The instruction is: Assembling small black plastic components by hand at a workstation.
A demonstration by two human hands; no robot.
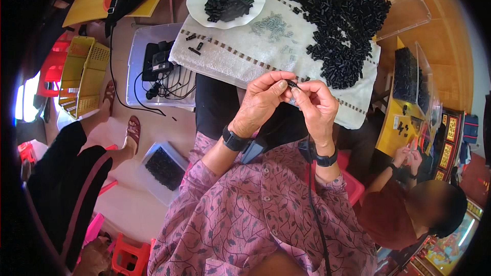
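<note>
L hand (260, 103) & R hand (318, 111) pinch blk pc (292, 84) in fingertips over nr edge of towel (240, 43), prob. for control; pile (342, 25) nr R edge, handy.

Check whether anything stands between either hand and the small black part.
Nothing visible does: the left hand and right hand pinch the part at their fingertips. The black heap lies beyond them, not between.

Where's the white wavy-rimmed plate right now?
Upper left of centre in the head view, the white wavy-rimmed plate sits on the white towel, left of the clear pieces.
</note>
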